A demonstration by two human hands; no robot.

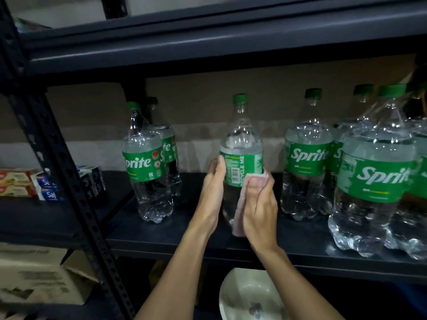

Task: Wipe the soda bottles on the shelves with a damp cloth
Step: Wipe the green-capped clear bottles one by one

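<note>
One bottle (240, 139) in L hand (213, 181); cloth (250, 181) + R hand (260, 204) hide base.

I cannot see where the left hand (213, 181) ends: its fingers vanish behind the clear plastic soda bottle with a green label (241, 135) at centre. The pale pink cloth (243, 204) under the right hand (261, 209) masks that bottle's lower side. At 9 o'clock a second green-capped bottle (169, 146) shows only its cap and a slice of label. The white bowl (242, 294) at 6 o'clock is cropped, and the brown cardboard box (34, 273) at 8 o'clock carries unreadable print.
</note>
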